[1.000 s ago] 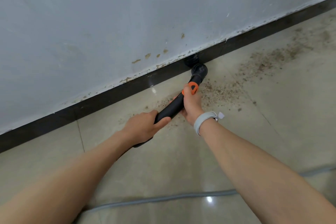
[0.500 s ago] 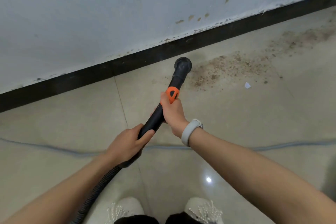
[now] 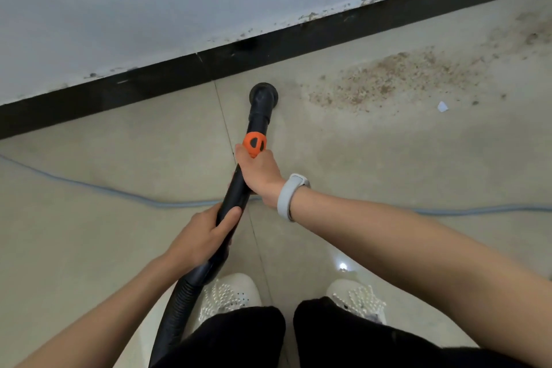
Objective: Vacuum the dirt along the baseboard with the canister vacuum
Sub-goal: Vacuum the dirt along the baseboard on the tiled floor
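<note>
Bare tile floor (image 3: 89, 188) lies between the round nozzle (image 3: 263, 93) and the black baseboard (image 3: 149, 89); scattered dirt (image 3: 388, 78) sits beyond the fingers to the right. The black wand (image 3: 239, 185), orange-collared, runs from the left hand (image 3: 206, 236) past the right hand (image 3: 259, 172) toward the baseboard, both hands' fingers wrapped round it.

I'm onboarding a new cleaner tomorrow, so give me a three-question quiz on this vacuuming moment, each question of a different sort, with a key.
1. True or false: the round nozzle sits on top of the dirt patch.
2. Which hand grips the wand just below its orange collar? A) left hand B) right hand
3. Fill in: a small white scrap lies on the floor to the ___ of the dirt patch.

Key: 1. False: the nozzle is left of it, near the baseboard. 2. B: the right hand; the left hand holds lower, near the hose. 3. right.
</note>
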`<action>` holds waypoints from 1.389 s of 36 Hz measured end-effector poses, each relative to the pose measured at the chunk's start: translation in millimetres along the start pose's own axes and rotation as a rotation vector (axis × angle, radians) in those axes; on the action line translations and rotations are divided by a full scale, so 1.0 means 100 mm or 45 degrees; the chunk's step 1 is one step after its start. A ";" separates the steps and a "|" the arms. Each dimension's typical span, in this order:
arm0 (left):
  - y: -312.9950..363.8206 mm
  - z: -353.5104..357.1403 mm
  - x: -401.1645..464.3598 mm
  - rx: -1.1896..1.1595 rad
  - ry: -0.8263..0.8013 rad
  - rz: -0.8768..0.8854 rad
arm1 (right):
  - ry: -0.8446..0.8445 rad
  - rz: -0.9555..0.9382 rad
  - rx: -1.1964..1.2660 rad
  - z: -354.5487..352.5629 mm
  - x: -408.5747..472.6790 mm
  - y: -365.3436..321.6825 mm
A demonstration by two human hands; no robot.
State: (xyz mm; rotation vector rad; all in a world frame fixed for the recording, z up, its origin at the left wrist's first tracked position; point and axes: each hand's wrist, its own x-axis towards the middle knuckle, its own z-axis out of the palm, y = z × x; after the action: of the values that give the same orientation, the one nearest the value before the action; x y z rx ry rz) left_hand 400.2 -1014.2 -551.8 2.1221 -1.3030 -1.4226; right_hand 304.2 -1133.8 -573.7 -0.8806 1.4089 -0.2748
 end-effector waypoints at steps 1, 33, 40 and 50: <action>0.01 0.02 0.02 0.021 -0.019 0.013 | 0.014 0.020 0.001 -0.04 0.00 0.02; 1.05 0.38 0.95 0.293 -0.292 0.210 | 0.262 0.094 0.475 -1.40 0.21 -0.34; 1.35 0.48 1.20 0.308 -0.317 0.244 | 0.334 0.072 0.572 -1.76 0.35 -0.42; 1.84 0.64 1.56 0.541 -0.402 0.421 | 0.505 0.082 0.650 -2.43 0.64 -0.51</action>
State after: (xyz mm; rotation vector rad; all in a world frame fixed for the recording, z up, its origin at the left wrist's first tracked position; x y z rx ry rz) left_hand 267.0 -1225.2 -557.0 1.8272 -2.1274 -1.4737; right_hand 107.9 -1298.8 -566.6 -0.3675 1.6219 -0.7544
